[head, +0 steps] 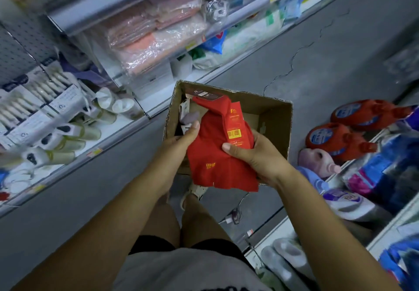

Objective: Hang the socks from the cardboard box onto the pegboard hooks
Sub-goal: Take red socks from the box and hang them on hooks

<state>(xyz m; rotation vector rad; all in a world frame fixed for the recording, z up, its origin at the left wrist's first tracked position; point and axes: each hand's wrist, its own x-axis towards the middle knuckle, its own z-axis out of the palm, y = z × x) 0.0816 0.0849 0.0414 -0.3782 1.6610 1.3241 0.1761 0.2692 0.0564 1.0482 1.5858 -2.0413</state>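
The grey floor (317,64) is running diagonally through the frame, from lower left to upper right. A shelf (108,141) at the left is carrying packaged goods, and a pegboard (18,48) is showing at the upper left with boxed items hanging in front of it. Shelving at the right edge is holding red bottles (335,141).

At frame centre an open cardboard box (274,118) is sitting just beyond the hands; what is supporting it cannot be told. A grey sock bundle (191,117) is lying in its left part.

A pack of red socks (210,154) is being held over the near edge of the box, its upper end reaching into the box. The right hand (256,154) is gripping the pack's right side, thumb pressing across the front and fingers (255,137) curling behind. The left hand (181,141) is pinching the pack's left edge. A yellow barcode label (234,133) is showing on the pack's red card band.
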